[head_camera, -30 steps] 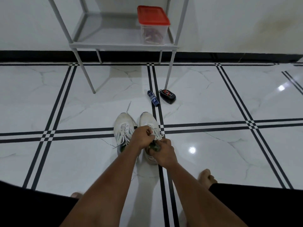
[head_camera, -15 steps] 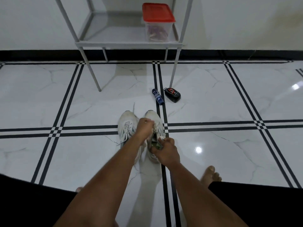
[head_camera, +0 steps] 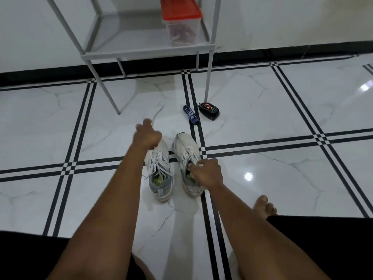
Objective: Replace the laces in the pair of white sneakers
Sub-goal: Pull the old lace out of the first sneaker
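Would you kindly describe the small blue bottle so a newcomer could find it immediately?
Start at the grey metal shelf against the wall and follow its front right leg down to the floor. Just beside the leg's foot lie two small items; the blue bottle is the slim, cylindrical left one, lying on a black tile stripe, unlike the squat black case.

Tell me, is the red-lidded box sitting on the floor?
No, the red-lidded box stands on the grey rack's shelf, above the floor.

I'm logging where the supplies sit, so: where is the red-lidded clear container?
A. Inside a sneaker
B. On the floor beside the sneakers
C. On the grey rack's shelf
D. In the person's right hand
C: the red-lidded container stands on the grey rack's shelf, beyond both sneakers.
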The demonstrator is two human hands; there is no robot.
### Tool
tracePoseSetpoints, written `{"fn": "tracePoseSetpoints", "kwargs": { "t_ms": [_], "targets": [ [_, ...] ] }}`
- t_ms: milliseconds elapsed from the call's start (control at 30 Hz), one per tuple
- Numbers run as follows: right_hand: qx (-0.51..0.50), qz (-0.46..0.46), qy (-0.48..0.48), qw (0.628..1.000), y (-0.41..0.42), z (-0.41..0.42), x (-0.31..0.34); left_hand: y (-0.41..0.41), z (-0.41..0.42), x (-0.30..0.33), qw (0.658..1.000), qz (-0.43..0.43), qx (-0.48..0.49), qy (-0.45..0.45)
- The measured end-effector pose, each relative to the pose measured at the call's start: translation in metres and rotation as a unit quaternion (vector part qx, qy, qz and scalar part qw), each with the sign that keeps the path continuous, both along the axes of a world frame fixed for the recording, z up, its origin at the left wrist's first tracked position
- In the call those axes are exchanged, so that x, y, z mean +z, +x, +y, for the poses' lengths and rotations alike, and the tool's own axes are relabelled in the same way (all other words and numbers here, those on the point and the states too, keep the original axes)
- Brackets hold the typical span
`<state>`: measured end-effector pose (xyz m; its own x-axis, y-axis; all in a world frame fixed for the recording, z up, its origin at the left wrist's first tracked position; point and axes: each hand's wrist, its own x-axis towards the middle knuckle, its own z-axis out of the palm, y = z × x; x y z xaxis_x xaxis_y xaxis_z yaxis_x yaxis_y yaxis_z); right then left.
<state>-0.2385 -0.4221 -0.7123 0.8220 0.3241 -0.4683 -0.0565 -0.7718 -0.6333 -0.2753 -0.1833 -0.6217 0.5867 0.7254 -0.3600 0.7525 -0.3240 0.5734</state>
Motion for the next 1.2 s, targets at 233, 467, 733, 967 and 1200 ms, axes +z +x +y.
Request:
{"fn": "tracePoseSetpoints", "kwargs": {
  "t_ms": [233, 467, 733, 967, 1200],
  "targets": [
    [0.011, 0.041, -0.007, 0.999, 0.025, 0.032, -0.011, -0.033, -0.084, -0.078, 0.981, 0.022, -0.16, -0.111],
    [-0.025, 0.068, 0.047, 0.996, 0.034, 0.034, 0.013, -0.044, -0.09, -0.103, 0.987, -0.099, -0.114, -0.05],
    [-0.105, 0.193, 0.309, 0.925, 0.094, 0.044, 0.108, -0.043, -0.092, -0.108, 0.989, -0.108, -0.088, -0.05],
    [-0.278, 0.012, 0.097, 0.956, 0.104, 0.011, 0.085, -0.047, -0.093, -0.108, 0.988, -0.112, -0.088, -0.058],
    [0.018, -0.061, 0.036, 0.997, 0.009, 0.005, -0.006, -0.044, -0.092, -0.106, 0.991, -0.089, -0.077, -0.069]
  ]
}}
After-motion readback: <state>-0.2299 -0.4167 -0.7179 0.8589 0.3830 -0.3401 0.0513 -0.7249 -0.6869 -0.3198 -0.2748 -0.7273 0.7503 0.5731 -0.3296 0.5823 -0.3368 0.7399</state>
